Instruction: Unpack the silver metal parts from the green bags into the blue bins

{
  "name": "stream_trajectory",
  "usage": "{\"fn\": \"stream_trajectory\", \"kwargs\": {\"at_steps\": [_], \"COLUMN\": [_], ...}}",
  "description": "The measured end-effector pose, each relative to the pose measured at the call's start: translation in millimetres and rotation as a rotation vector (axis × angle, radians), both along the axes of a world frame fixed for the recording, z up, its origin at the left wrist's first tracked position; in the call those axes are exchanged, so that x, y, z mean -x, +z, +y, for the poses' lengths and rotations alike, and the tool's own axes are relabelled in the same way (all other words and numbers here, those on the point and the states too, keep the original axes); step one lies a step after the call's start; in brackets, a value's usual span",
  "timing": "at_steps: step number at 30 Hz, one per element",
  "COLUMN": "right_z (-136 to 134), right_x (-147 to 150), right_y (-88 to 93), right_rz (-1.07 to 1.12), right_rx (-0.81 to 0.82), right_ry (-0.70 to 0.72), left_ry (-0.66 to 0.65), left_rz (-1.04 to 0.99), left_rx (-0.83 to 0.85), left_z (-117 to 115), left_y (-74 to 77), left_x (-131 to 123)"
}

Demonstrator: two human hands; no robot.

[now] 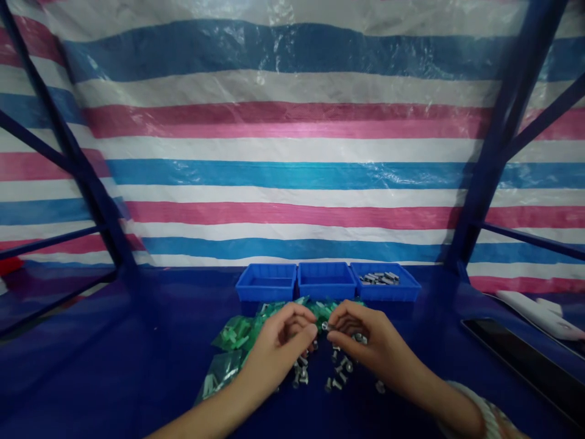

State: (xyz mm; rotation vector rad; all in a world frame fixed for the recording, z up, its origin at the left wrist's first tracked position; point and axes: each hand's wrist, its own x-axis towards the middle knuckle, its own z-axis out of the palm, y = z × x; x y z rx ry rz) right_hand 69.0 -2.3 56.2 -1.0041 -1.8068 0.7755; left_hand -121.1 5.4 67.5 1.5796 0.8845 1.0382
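My right hand (pixel 365 332) is closed, with the round silver head of a screw (pixel 325 326) showing at its thumb and fingertips. Facing it, my left hand (pixel 290 335) has its fingers curled in towards the thumb; what they hold, if anything, is hidden. Beneath and between the hands, several loose silver screws (pixel 340 369) lie scattered on the blue table (pixel 173 366). Just behind the hands is a heap of clear bags (pixel 235 332) with green and pale pieces in them, partly covered by my left hand.
Three blue bins stand in a row behind the heap: a left bin (pixel 266 294), a middle bin (pixel 326 268) and a right bin (pixel 406 294) containing small metal parts (pixel 380 278). A black phone-like slab (pixel 525 366) and a white device (pixel 539 314) lie at right. Blue posts (pixel 484 164) flank the table.
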Motion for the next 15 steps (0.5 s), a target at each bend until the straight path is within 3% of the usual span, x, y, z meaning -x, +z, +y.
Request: {"fn": "stream_trajectory", "kwargs": {"at_steps": [3,7,15], "right_z": [-11,-18,-12], "right_x": [4,9,7], "right_y": [3.1,5.6,-1.5], "right_rz": [-0.012,-0.014,0.282], "right_rx": [-0.079,-0.121,0.311], "right_ry": [-0.02,-0.034,0.123], "left_ry": [-0.075,-0.068,-0.061], "left_rz": [-0.028,-0.032,-0.194], "left_rx": [0.097,0.138,-0.034], "left_z": [-3,-6,-7], "left_y": [-0.2,-1.1,-5.6], "left_x": [-2,-3,-3]}}
